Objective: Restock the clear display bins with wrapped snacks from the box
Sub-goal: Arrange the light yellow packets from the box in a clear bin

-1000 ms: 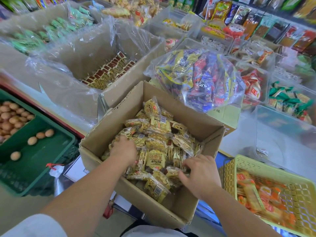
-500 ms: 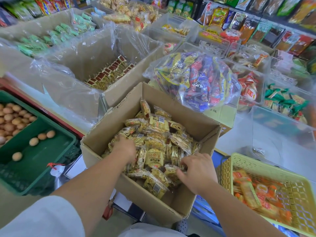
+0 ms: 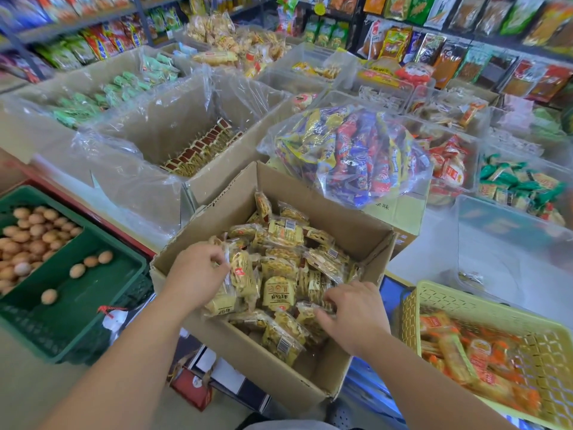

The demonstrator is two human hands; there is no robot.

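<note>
An open cardboard box [image 3: 338, 212] stands in front of me, filled with several yellow wrapped snacks [image 3: 283, 234]. My left hand [image 3: 195, 274] is at the box's left side, its fingers curled round a bunch of the yellow packets [image 3: 240, 276]. My right hand [image 3: 353, 315] reaches into the near right part of the box and grips packets there; its fingertips are hidden among the wrappers. A nearly bare clear display bin [image 3: 508, 243] sits to the right of the box, with a scrap of wrapper inside.
A green crate [image 3: 93, 293] with eggs sits at the left. A yellow basket [image 3: 483, 308] of orange packets is at the lower right. Behind the box lie a clear bag of mixed candy [image 3: 347, 153], plastic-lined cartons [image 3: 173, 125] and further clear bins of snacks.
The view has tilted upward, showing more shelves. My left hand has closed on a bunch of packets and raised them a little. My right hand has dug further into the near packets.
</note>
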